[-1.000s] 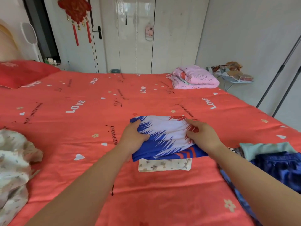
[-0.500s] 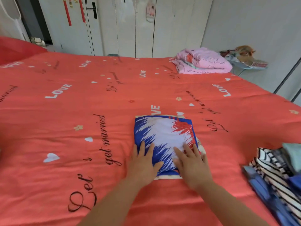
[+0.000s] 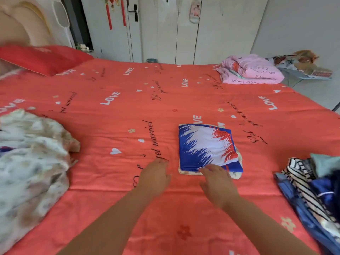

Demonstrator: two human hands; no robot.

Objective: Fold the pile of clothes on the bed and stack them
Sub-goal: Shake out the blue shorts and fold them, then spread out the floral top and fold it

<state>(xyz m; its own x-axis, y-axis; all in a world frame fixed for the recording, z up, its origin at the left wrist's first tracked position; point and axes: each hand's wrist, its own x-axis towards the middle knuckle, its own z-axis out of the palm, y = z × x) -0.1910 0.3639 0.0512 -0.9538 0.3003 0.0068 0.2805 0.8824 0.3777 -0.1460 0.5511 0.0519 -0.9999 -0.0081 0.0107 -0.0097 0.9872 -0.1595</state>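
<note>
Currently: red bed; floral heap, near left; striped and blue clothes, near right; folded blue-white garment on folded floral piece, centre; my left hand, fingers loose, empty; my right hand, fingers straight at the garment's near edge.

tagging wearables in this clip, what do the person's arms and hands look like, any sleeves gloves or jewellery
Both forearms are bare, no sleeves in view. The left hand and right hand show no gloves, rings, watch or bracelet.
</note>
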